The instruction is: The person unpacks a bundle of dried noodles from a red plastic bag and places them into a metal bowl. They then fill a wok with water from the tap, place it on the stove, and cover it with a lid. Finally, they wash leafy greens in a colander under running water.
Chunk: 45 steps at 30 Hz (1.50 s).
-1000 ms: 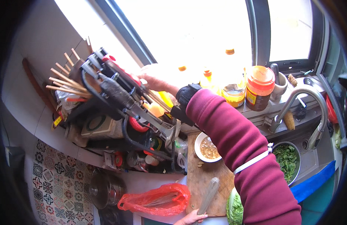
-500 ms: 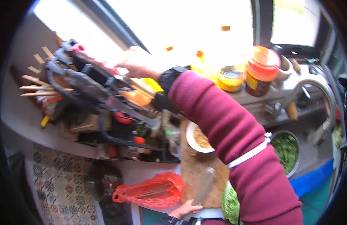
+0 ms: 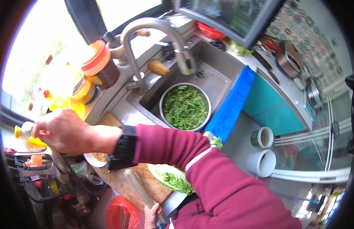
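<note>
My right hand [image 3: 66,131] reaches across to the far left with its fingers curled closed. What they hold, if anything, is hidden. Beside those fingers are a clear jar with a yellow cap [image 3: 26,131] and a yellow object [image 3: 37,143] at the rack's edge. Low in the view, my left hand [image 3: 152,213] grips one end of a long, slim, pale bundle [image 3: 139,187], apparently in clear wrap. The bundle slants over the wooden cutting board [image 3: 121,179]. Leafy lettuce [image 3: 175,179] lies on the board's right side, and a white bowl [image 3: 93,161] with tan contents stands partly behind my wrist.
A steel pot of chopped greens [image 3: 184,108] sits in the sink [image 3: 219,65] by the curved faucet [image 3: 152,24]. Sauce jars [image 3: 102,68] and oil bottles line the window. A black rack [image 3: 31,183] and red plastic bag [image 3: 123,213] are at left. White buckets [image 3: 261,162] stand at right.
The view has swung right, bringing the whole sink and the right-hand counter into sight. My right hand is now nearer the rack's close edge. My left hand still grips the bundle.
</note>
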Each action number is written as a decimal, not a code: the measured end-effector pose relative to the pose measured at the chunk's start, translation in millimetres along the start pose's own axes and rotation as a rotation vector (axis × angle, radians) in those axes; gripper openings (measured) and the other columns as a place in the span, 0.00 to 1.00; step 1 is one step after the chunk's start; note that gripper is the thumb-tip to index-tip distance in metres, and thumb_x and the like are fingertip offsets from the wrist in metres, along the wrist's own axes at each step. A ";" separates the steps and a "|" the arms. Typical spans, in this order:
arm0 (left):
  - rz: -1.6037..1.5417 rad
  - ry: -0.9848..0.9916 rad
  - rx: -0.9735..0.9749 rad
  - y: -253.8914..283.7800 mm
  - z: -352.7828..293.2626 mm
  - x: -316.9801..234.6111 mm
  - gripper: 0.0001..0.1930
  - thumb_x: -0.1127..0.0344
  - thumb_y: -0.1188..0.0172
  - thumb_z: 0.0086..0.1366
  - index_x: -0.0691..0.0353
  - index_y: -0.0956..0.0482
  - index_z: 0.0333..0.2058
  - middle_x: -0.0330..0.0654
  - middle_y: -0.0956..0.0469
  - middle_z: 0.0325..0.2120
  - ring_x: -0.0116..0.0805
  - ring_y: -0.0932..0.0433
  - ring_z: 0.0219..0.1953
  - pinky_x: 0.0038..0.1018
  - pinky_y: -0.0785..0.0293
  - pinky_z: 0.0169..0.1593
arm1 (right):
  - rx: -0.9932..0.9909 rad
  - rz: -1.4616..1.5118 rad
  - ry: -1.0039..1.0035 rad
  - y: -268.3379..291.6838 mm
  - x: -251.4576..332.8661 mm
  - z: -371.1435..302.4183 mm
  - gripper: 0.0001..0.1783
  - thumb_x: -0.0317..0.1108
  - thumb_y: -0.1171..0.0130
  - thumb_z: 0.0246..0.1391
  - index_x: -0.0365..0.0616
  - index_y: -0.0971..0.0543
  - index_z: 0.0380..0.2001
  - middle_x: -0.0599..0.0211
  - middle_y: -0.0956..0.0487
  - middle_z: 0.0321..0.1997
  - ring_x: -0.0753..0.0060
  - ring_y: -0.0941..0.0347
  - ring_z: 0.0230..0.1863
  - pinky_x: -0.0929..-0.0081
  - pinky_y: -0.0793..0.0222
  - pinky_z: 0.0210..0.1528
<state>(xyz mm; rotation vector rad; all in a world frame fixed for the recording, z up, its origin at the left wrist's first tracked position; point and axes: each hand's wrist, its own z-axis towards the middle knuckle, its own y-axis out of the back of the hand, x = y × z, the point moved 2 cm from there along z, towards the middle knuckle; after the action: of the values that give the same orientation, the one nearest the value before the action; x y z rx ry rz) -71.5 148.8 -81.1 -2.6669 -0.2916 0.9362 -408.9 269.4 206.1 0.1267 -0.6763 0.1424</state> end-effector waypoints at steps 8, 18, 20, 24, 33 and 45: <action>0.136 -0.130 0.065 6.2 9.7 6.5 0.08 0.64 0.37 0.60 0.58 0.28 0.29 0.32 0.32 0.18 0.22 0.35 0.19 0.21 0.39 0.24 | -0.026 -0.704 -0.362 216.5 118.6 -212.4 0.10 0.29 0.42 0.53 0.45 0.19 0.39 0.62 0.19 0.38 0.63 0.22 0.38 0.73 0.26 0.40; 0.202 -0.155 -0.114 -9.3 1.7 -2.5 0.11 0.66 0.38 0.62 0.58 0.31 0.23 0.32 0.35 0.17 0.26 0.37 0.18 0.25 0.39 0.25 | -0.366 -1.473 -1.338 544.6 231.0 -460.6 0.09 0.36 0.44 0.51 0.49 0.18 0.34 0.62 0.18 0.40 0.56 0.23 0.44 0.62 0.27 0.47; 0.299 -0.161 -0.266 -23.9 -12.3 -3.9 0.10 0.64 0.37 0.60 0.60 0.30 0.32 0.35 0.31 0.23 0.27 0.34 0.22 0.27 0.35 0.28 | -0.377 -1.584 -1.243 616.5 213.4 -474.1 0.09 0.33 0.42 0.49 0.49 0.18 0.34 0.60 0.19 0.40 0.54 0.24 0.45 0.61 0.28 0.48; 0.437 -0.018 -0.387 -67.6 -47.5 0.7 0.14 0.61 0.37 0.59 0.63 0.23 0.40 0.37 0.24 0.23 0.38 0.25 0.25 0.33 0.26 0.35 | -0.255 -1.757 -1.107 759.6 138.2 -473.6 0.15 0.29 0.42 0.48 0.45 0.23 0.42 0.57 0.24 0.44 0.51 0.29 0.50 0.60 0.32 0.53; 0.357 0.107 -0.691 -183.2 -46.8 25.8 0.12 0.62 0.37 0.59 0.61 0.27 0.37 0.36 0.29 0.20 0.34 0.29 0.22 0.31 0.28 0.30 | -0.057 -1.717 -1.304 933.8 8.7 -463.7 0.25 0.26 0.46 0.52 0.46 0.33 0.56 0.57 0.28 0.54 0.53 0.32 0.56 0.61 0.35 0.58; 0.309 0.060 -0.731 -182.1 -33.1 42.7 0.11 0.63 0.38 0.60 0.58 0.32 0.34 0.33 0.35 0.17 0.28 0.34 0.17 0.28 0.32 0.24 | -1.051 -0.196 -1.246 805.4 152.1 -490.8 0.11 0.39 0.43 0.58 0.51 0.33 0.39 0.73 0.32 0.21 0.78 0.35 0.17 0.77 0.37 0.19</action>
<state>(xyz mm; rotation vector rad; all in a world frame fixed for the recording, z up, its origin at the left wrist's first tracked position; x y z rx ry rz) -34.3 324.2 -18.4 -3.4824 -0.2449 0.9689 -129.2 1154.3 -20.7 -0.8006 -1.8800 -0.5440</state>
